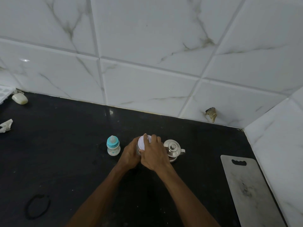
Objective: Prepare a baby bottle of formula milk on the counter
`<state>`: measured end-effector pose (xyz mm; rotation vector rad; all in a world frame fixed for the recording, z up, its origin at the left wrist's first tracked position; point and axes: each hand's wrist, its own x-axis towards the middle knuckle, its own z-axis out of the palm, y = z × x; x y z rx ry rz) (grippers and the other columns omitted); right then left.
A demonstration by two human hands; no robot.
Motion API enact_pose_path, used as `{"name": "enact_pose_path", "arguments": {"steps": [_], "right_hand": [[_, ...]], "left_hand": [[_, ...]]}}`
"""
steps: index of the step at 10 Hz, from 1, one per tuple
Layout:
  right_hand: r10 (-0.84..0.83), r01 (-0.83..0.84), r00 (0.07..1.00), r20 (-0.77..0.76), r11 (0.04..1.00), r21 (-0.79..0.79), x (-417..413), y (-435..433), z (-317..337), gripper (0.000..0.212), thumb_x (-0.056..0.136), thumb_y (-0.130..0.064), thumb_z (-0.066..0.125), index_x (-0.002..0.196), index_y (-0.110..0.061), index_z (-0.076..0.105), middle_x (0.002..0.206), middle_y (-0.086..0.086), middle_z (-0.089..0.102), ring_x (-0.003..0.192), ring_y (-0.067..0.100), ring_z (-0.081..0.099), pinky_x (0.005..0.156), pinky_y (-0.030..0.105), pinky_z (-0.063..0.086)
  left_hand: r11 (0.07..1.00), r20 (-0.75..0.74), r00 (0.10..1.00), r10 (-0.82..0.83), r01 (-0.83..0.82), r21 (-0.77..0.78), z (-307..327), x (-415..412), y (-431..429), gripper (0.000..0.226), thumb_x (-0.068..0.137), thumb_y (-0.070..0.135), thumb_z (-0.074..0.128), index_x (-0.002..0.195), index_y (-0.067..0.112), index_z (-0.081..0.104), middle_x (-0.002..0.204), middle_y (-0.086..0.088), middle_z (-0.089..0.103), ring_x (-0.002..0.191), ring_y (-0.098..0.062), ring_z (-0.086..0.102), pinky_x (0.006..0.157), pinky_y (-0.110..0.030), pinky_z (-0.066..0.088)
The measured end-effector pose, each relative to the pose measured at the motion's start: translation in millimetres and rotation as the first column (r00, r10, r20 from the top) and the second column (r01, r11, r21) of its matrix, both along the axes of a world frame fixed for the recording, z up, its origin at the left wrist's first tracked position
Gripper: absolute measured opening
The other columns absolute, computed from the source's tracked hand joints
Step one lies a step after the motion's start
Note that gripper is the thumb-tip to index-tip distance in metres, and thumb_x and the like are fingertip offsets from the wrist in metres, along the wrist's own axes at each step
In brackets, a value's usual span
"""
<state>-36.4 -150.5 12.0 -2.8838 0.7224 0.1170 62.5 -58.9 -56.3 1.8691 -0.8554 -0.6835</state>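
A small baby bottle (pixel 113 147) with a teal collar and a clear teat stands upright on the black counter (pixel 65 153). Just right of it is a formula tin (pixel 142 143) with a white lid. My left hand (pixel 130 154) wraps the tin's side. My right hand (pixel 154 153) lies over the top, fingers curled on the lid's rim. Most of the tin's body is hidden by both hands. A steel kettle (pixel 173 149) with a knobbed lid stands right behind my right hand.
A grey cutting board (pixel 249 190) lies at the right by the tiled side wall. A black elastic band (pixel 38 207) lies at the front left. A bar of soap (pixel 20 98) and crumpled paper (pixel 6 126) sit at the far left. The tiled back wall (pixel 147 63) borders the counter.
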Motion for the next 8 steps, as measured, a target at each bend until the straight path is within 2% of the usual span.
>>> {"name": "enact_pose_path", "arguments": {"steps": [1, 4, 5, 6, 7, 8], "right_hand": [[-0.018, 0.017, 1.000, 0.016, 1.000, 0.019, -0.7, 0.4, -0.9, 0.078, 0.096, -0.042, 0.056, 0.159, -0.012, 0.021, 0.143, 0.016, 0.039, 0.122, 0.028, 0.043, 0.099, 0.037, 0.043], [-0.047, 0.046, 0.998, 0.049, 0.998, 0.034, -2.1, 1.6, -3.1, 0.077, 0.097, -0.044, 0.054, 0.160, -0.015, 0.020, 0.145, 0.014, 0.039, 0.126, 0.028, 0.043, 0.101, 0.038, 0.045], [-0.053, 0.051, 0.996, 0.073, 0.998, 0.029, -2.1, 2.1, -4.9, 0.076, 0.098, -0.043, 0.055, 0.160, -0.014, 0.021, 0.148, 0.014, 0.039, 0.129, 0.028, 0.043, 0.103, 0.037, 0.044], [-0.072, 0.070, 0.994, 0.077, 0.997, 0.036, -5.8, 4.9, -2.6, 0.080, 0.099, -0.049, 0.052, 0.160, -0.011, 0.018, 0.156, 0.016, 0.034, 0.141, 0.031, 0.036, 0.112, 0.040, 0.037], [-0.114, 0.105, 0.986, 0.122, 0.992, 0.073, -9.1, 7.3, -2.7, 0.084, 0.101, -0.057, 0.043, 0.162, -0.009, 0.012, 0.168, 0.017, 0.018, 0.155, 0.033, 0.015, 0.123, 0.045, 0.023], [-0.134, 0.131, 0.973, 0.190, 0.991, 0.027, -12.3, 8.6, 1.2, 0.078, 0.104, -0.057, 0.033, 0.162, -0.009, 0.013, 0.170, 0.017, 0.010, 0.157, 0.031, 0.006, 0.125, 0.045, 0.013]], "left_hand": [[1.000, 0.000, 1.000, -0.011, 0.011, 0.006, 0.3, 0.7, -0.2, 0.082, 0.077, 0.026, 0.084, 0.145, 0.025, 0.039, 0.142, 0.002, 0.053, 0.132, -0.012, 0.049, 0.113, -0.038, 0.042], [0.998, 0.001, 1.000, -0.027, 0.026, 0.060, 3.9, 3.3, -2.1, 0.083, 0.078, 0.025, 0.084, 0.147, 0.023, 0.038, 0.144, 0.001, 0.051, 0.133, -0.012, 0.047, 0.113, -0.031, 0.038], [0.997, 0.021, 0.999, -0.037, 0.036, 0.067, 2.7, 1.5, -2.3, 0.083, 0.082, 0.024, 0.081, 0.150, 0.022, 0.034, 0.149, -0.002, 0.046, 0.136, -0.010, 0.043, 0.117, -0.033, 0.035], [0.992, 0.055, 0.997, -0.062, 0.056, 0.111, 4.1, -0.2, 2.2, 0.102, 0.080, 0.031, 0.082, 0.157, 0.017, 0.017, 0.163, -0.005, 0.026, 0.150, -0.017, 0.023, 0.123, -0.033, 0.021], [0.992, 0.107, 0.992, -0.073, 0.061, 0.106, 6.1, 2.2, 7.1, 0.111, 0.079, 0.037, 0.082, 0.159, 0.015, 0.008, 0.167, -0.004, 0.013, 0.154, -0.020, 0.008, 0.125, -0.040, 0.017], [0.997, 0.204, 0.979, -0.024, 0.008, 0.080, 17.9, 1.0, 12.6, 0.103, 0.083, 0.036, 0.078, 0.159, 0.017, 0.009, 0.167, -0.003, 0.014, 0.154, -0.019, 0.012, 0.124, -0.039, 0.020]]}}
